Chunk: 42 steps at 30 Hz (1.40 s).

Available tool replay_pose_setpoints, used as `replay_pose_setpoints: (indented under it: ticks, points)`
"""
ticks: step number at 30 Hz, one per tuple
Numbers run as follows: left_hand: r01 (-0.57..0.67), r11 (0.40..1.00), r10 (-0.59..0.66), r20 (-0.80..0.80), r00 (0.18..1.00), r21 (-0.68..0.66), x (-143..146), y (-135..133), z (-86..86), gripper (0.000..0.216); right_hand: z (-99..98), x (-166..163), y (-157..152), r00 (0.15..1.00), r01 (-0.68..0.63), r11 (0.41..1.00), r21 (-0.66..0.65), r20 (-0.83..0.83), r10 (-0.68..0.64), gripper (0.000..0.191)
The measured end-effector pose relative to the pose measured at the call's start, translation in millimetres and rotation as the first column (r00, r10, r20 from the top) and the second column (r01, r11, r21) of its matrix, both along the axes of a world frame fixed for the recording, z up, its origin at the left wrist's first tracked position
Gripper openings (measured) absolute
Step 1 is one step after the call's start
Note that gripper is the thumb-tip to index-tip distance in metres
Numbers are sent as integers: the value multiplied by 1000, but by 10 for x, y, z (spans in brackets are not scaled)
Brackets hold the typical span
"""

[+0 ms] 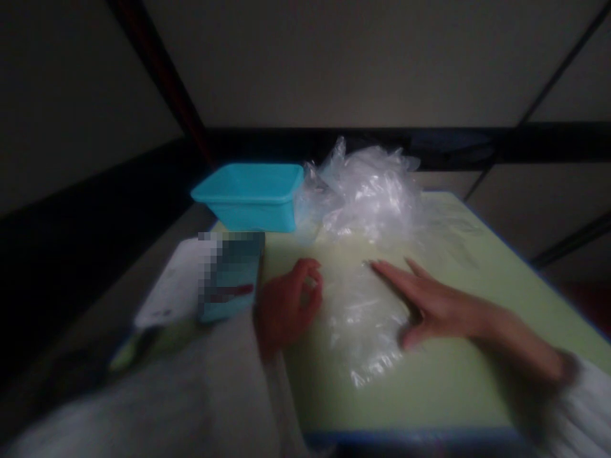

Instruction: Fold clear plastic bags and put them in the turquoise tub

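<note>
Though flat, crinkly plastic (365, 312) beside right hand (442, 308).

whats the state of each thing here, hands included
Clear plastic bag: laid out flattish, wrinkled
Plastic heap: crumpled, bunched up
Turquoise bin: upright, open-topped
White item: lying flat
Pixelated item: lying flat, details hidden
Left hand: fingers curled, any grip unclear
Right hand: open, fingers spread, at the clear plastic bag
</note>
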<state>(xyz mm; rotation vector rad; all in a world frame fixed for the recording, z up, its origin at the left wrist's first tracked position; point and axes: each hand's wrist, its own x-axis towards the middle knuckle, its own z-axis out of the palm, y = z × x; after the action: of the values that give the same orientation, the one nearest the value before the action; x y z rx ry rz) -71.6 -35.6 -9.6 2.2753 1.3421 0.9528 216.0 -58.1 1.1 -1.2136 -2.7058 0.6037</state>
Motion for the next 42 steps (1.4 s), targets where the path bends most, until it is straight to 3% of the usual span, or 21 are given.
replay_pose_setpoints:
  ticks: [7, 11, 15, 18, 22, 35, 42]
  points:
    - [43, 996, -34, -105, 994, 83, 0, 0, -11, 28, 67, -32, -60, 1000, -18, 989, 146, 19, 15, 98]
    - [302, 935, -263, -209, 942, 185, 24, -37, 1, 42, 45, -175, -72, 999, -44, 962, 269, 2, 46, 93]
    - [484, 874, -440, -353, 825, 41, 54, -42, -5, 66, -31, -287, -65, 998, -64, 952, 299, 26, 59, 96]
    - [468, 880, -454, -426, 782, -79, 65, -25, -20, 77, -74, -313, -66, 997, -69, 950, 305, 44, 59, 98]
    - [427, 894, -435, -478, 763, -134, 64, -22, -18, 83, -119, -307, -70, 997, -74, 955, 288, 53, 61, 102]
    - [413, 899, -421, -538, 730, -143, 11, -25, -16, 88, -162, -302, -83, 997, -55, 958, 282, 71, 36, 101]
    - [439, 890, -442, -476, 761, -124, -16, -14, -52, 94, -175, -301, -72, 996, -65, 962, 265, 82, 44, 102]
